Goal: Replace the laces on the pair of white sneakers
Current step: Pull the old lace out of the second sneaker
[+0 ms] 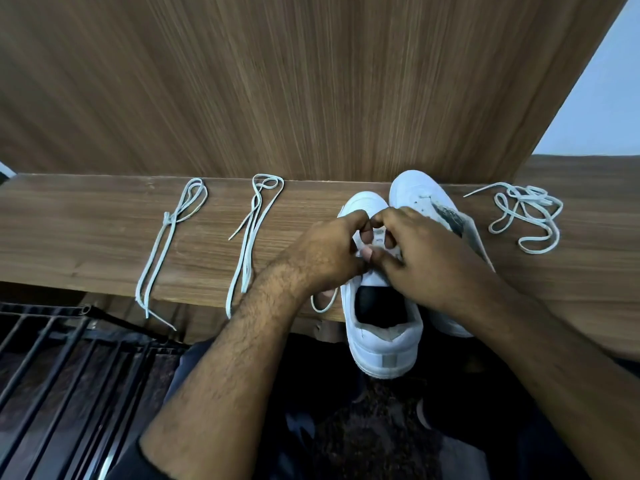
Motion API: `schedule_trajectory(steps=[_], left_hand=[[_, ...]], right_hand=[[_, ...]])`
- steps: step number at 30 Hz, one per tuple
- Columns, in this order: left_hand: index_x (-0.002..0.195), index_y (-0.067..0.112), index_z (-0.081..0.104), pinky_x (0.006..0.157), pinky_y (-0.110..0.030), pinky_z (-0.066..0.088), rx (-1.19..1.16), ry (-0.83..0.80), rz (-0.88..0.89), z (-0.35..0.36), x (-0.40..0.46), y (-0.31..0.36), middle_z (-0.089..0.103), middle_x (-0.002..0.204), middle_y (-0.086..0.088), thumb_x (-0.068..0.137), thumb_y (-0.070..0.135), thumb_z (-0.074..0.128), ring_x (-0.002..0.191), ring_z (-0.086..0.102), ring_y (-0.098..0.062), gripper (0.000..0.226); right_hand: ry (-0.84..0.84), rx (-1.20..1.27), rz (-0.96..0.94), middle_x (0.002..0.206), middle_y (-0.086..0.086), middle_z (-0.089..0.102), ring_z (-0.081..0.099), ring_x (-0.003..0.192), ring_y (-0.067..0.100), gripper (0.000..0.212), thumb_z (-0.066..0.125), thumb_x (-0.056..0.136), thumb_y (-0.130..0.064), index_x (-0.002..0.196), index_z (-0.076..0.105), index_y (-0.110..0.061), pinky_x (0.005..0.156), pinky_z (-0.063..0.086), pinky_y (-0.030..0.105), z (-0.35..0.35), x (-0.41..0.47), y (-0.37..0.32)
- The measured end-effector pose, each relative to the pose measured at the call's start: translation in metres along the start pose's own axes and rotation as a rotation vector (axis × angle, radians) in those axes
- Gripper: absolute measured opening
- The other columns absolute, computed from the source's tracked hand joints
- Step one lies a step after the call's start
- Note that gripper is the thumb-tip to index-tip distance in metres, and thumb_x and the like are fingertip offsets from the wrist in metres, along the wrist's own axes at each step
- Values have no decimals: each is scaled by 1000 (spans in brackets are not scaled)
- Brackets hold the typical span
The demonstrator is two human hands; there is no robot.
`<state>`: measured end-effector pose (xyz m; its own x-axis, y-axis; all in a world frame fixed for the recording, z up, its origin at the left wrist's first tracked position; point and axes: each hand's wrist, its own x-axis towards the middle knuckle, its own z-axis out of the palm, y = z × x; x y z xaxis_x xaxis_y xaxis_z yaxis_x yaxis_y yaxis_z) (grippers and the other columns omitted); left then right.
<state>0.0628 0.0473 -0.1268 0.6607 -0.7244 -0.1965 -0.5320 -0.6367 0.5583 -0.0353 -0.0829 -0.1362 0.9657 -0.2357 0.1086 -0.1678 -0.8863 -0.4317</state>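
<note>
With my left hand point(329, 247) and right hand point(415, 251) both pinching the soft, limp lace point(377, 239) over the nearer sneaker point(381, 341) at the counter point(86, 230) edge, gripping near its stiff tip seems easiest.

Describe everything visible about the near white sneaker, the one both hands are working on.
The near white sneaker looks like smooth white leather with a thick sole and a grey heel tab. It stands upright, toe pointing away, heel overhanging the wooden shelf edge, touching the other sneaker beside it. Its dark opening gapes. The left hand and right hand pinch at its lacing area; a lace loop hangs at its left side.
</note>
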Motion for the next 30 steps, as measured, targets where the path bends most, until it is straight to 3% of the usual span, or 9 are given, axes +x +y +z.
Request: schedule_trajectory(steps=[4,7,10,13,15,18,22,26,30], left_hand=[[109,32,56,54,-31,53,54,-18,6,-1,-1,2,71,102,-3,90,15,65,41,54,-2,27],[106,34,57,49,-39,57,61,-34,-7,-2,-2,6,68,103,-5,89,9,61,48,63,-21,30],[94,34,54,46,-30,48,113,-20,26,0,0,7,62,106,-3,87,7,62,58,59,-15,28],[77,31,51,52,-17,34,153,-7,70,4,2,7,51,104,-3,83,6,65,78,51,-16,29],[71,32,49,60,-18,35,159,-22,114,4,3,5,46,99,-2,81,7,69,87,49,-16,33],[69,23,50,61,-24,42,-134,-74,198,0,1,4,49,91,-4,81,7,76,69,51,-9,33],[62,19,34,51,-29,22,-567,-86,214,0,-1,6,32,56,5,83,11,82,55,25,-15,53],[77,20,59,48,-26,29,-140,75,92,4,7,3,41,49,10,78,41,84,45,38,-10,32],[77,28,75,64,-29,50,51,100,83,12,12,1,59,63,9,84,45,76,68,59,-6,18]], right_hand=[[-9,39,173,85,-3,67,64,86,20,14,58,93,-27,107,61,-27,73,50,33,1,-3,7],[-47,79,262,81,-7,67,58,74,12,12,60,90,-19,93,68,-27,58,39,18,-10,2,19],[-87,121,293,84,-8,68,49,60,3,14,59,90,-19,91,70,-27,50,31,10,-12,6,22],[-86,137,311,81,-7,69,49,57,1,15,58,90,-18,89,69,-28,48,29,11,-8,8,24],[-85,155,312,77,-8,67,50,56,0,14,59,90,-18,88,69,-27,48,30,12,-8,8,25],[-90,155,311,77,-9,65,50,59,0,13,61,91,-19,86,67,-29,50,31,15,-8,7,26],[-84,166,318,76,-10,64,52,67,2,8,63,91,-24,85,66,-29,52,34,19,-8,8,27],[-77,170,311,80,-8,66,50,61,2,11,61,90,-22,86,66,-30,50,32,19,-7,7,28],[-80,190,288,78,-8,65,49,59,1,13,62,91,-20,85,65,-31,51,31,17,-7,7,28]])
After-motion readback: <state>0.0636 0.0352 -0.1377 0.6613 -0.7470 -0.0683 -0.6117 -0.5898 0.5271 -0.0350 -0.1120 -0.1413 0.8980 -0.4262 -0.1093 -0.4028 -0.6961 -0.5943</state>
